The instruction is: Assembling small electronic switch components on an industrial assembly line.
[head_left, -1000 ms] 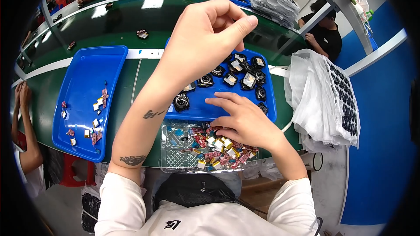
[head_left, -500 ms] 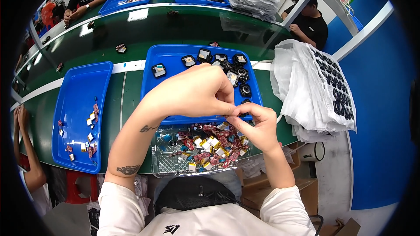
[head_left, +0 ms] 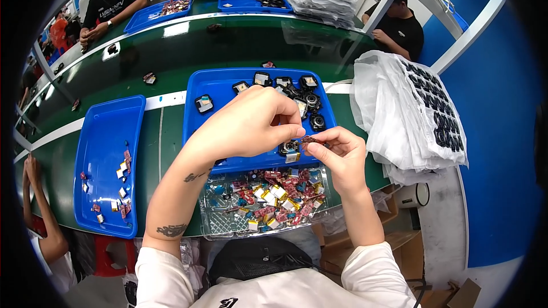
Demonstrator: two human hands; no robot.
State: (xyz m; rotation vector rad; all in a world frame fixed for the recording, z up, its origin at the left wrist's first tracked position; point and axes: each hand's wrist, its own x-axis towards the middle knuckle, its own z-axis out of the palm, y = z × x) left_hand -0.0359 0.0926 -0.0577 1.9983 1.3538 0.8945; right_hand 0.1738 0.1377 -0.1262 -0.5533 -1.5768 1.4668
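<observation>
My right hand (head_left: 342,157) pinches a small dark red circuit board (head_left: 311,140) between thumb and forefinger. My left hand (head_left: 251,122) is beside it with thumb and forefinger pressed together; whatever they grip is too small to make out. A white battery (head_left: 292,157) shows below the fingertips at the near rim of a blue tray (head_left: 197,88); whether it is wired to the board I cannot tell. Several black round-lensed casings (head_left: 312,101) lie in that tray, partly hidden by my left hand. Nearer me, a clear plastic tray (head_left: 220,223) holds a heap of red boards and batteries (head_left: 279,194).
Another blue tray (head_left: 105,131) with a few boards and batteries lies at the left. Stacked white sheets (head_left: 388,114) with black parts stand at the right. Beyond runs a green belt (head_left: 228,45) carrying scattered pieces. Co-workers sit at the far side and the left.
My fingertips, pressed together before, have come slightly apart. The red board in my right hand and the battery below it now show. The whole view has shifted a little.
</observation>
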